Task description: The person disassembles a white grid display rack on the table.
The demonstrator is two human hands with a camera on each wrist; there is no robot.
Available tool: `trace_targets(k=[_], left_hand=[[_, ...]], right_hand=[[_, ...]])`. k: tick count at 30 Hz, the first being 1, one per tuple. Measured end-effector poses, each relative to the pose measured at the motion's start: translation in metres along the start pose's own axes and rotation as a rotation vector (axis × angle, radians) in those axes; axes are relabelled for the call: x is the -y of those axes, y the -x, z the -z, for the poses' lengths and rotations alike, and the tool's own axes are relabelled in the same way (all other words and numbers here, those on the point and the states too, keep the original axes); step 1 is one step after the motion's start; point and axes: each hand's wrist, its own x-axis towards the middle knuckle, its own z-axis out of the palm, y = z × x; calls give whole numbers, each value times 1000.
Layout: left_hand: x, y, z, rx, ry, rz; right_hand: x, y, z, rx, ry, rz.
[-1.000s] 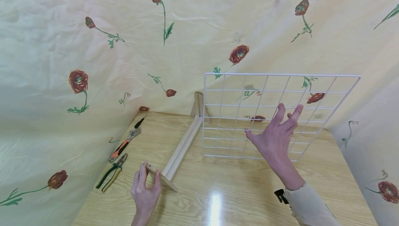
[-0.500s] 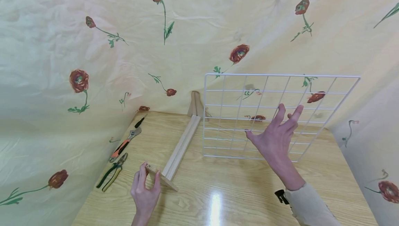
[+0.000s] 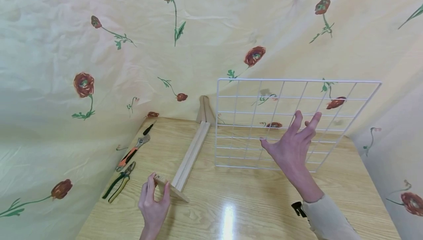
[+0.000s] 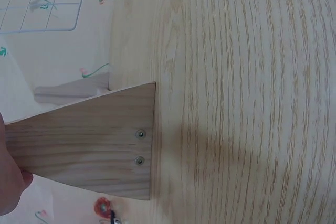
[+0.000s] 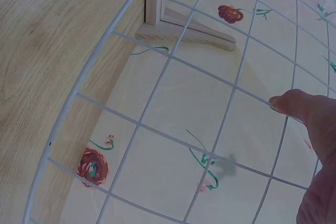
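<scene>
My left hand [image 3: 154,205] pinches the top of the near end piece of a wooden stand [image 3: 191,155], thumb on one side and fingers on the other. A grooved double rail joins that piece to a matching far end piece [image 3: 202,109] by the cloth. The left wrist view shows the tapered near end piece [image 4: 89,145] with two screw heads, its wide edge on the table. My right hand [image 3: 292,150] holds a white wire grid [image 3: 299,80] tilted up right of the stand, fingers spread across its wires. In the right wrist view the thumb [image 5: 296,103] presses a wire.
Along the table's left edge lie pliers [image 3: 123,181], an orange-handled adjustable wrench [image 3: 133,153] and a black-handled screwdriver [image 3: 147,129]. A black clip-like item [image 3: 298,208] shows beside the right sleeve. Flowered cloth [image 3: 132,63] hangs behind and at both sides.
The far end of the wooden stand has swung left, away from the grid's left edge, while the left hand keeps its pinch at the near end. The grid and right hand stay almost still.
</scene>
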Motion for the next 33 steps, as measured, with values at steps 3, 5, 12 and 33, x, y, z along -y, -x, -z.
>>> trace_targets(k=[3,5,12,33], left_hand=[[0,0,0,-2,-9,-1],[0,1,0,-6,-18,-2],[-1,1,1,-24,-24,-3],[-8,-3,2,-56,-33,6]], right_hand=[[-1,0,0,14,-1,-3],[-2,0,0,20,-3,-7],[-2,1,0,18,1,-11],[-4,1,0,40,2,-31]])
